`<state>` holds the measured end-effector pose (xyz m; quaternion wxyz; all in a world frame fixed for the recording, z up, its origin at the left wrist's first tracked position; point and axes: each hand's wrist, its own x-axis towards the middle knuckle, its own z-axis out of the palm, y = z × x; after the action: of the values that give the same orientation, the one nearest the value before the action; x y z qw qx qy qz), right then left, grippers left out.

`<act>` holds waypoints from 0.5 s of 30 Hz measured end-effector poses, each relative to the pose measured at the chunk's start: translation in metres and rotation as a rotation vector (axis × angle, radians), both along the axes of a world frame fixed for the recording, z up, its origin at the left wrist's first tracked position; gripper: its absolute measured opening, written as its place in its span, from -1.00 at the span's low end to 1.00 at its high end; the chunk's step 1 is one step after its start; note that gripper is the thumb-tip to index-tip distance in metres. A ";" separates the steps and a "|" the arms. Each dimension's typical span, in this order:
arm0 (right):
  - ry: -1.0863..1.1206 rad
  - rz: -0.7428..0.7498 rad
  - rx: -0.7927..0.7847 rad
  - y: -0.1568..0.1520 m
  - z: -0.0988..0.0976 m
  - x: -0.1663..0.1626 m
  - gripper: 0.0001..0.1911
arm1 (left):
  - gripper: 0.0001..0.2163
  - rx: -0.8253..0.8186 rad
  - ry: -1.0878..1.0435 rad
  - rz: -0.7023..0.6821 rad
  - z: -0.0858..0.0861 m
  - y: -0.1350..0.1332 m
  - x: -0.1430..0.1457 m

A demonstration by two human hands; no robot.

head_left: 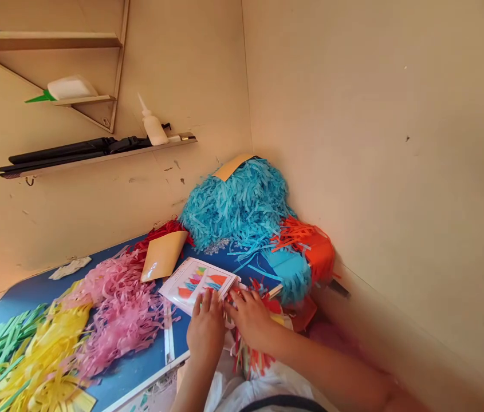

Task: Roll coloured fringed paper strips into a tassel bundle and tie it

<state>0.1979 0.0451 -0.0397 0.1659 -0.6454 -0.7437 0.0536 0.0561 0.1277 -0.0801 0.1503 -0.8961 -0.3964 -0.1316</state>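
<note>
My left hand (206, 326) lies over the near edge of a clear plastic packet (187, 273), its fingers bent onto it and its thumb hidden. A printed card with pictures of coloured tassels shows through the packet. My right hand (251, 319) is at the packet's right side, with fingers curled over a bunch of multicoloured tissue paper tassels (256, 361). Red, cream and green strips of the bunch stick out beneath this hand, above my lap. How far the tassels reach into the packet is hidden by my hands.
The blue table (128, 357) bears green (10, 337), yellow (50, 332) and pink fringe (125, 309), a tan card (164, 256) and a large blue fringe heap (242, 200). Orange fringe (317, 252) lies against the right wall. Glue bottles (154, 129) stand on wall shelves.
</note>
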 end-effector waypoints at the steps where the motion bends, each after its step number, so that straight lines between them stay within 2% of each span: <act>1: 0.034 0.008 0.024 -0.007 -0.005 0.005 -0.36 | -0.55 -0.003 0.004 -0.002 -0.002 -0.001 0.000; 3: 0.098 -0.017 0.116 -0.022 -0.016 0.016 -0.24 | -0.55 -0.009 0.011 -0.006 -0.004 -0.004 0.000; 6: 0.103 0.015 0.229 -0.035 -0.029 0.029 -0.44 | -0.57 -0.013 0.013 -0.005 -0.005 -0.006 0.004; 9: 0.109 0.076 0.143 -0.022 -0.036 0.031 -0.53 | -0.59 -0.013 0.011 -0.004 -0.003 -0.008 0.010; 13: 0.150 -0.126 0.058 0.009 -0.033 0.020 -0.57 | -0.60 -0.014 0.022 -0.025 0.002 -0.010 0.015; 15: 0.159 -0.107 0.066 0.015 -0.030 0.014 -0.58 | -0.58 -0.011 0.023 -0.022 0.005 -0.012 0.014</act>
<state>0.2117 0.0601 -0.0695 0.2481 -0.6721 -0.6940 0.0712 0.0705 0.1160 -0.0754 0.1486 -0.9026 -0.3855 -0.1206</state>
